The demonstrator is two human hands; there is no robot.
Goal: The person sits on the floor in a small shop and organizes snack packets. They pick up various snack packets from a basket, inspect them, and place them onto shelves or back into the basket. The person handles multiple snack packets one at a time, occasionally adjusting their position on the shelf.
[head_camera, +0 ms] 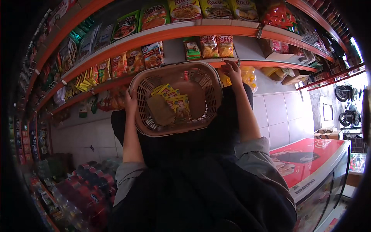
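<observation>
A brown plastic shopping basket [197, 87] rests on my lap, tilted up in front of the shelves. My left hand [131, 101] grips its left rim. Inside, at the left, lie several yellow seasoning sachets [182, 107] with a flat piece of brown cardboard or paper [160, 110] partly over them. My right hand [232, 72] is raised just beyond the basket's right rim, close to the lower shelf's orange edge. Its fingers are apart and slightly bent, and I see nothing in them. Behind this hand are bags of yellow contents [249, 78], partly hidden.
Orange-edged shelves [185, 32] arc across the front, holding Sajiku and Racik packets [185, 10]. More packets [210, 46] stand just above the basket. Wrapped bottles [87, 185] are stacked at my left. A red-topped Liebherr freezer [310, 159] stands at my right on the tiled floor [281, 113].
</observation>
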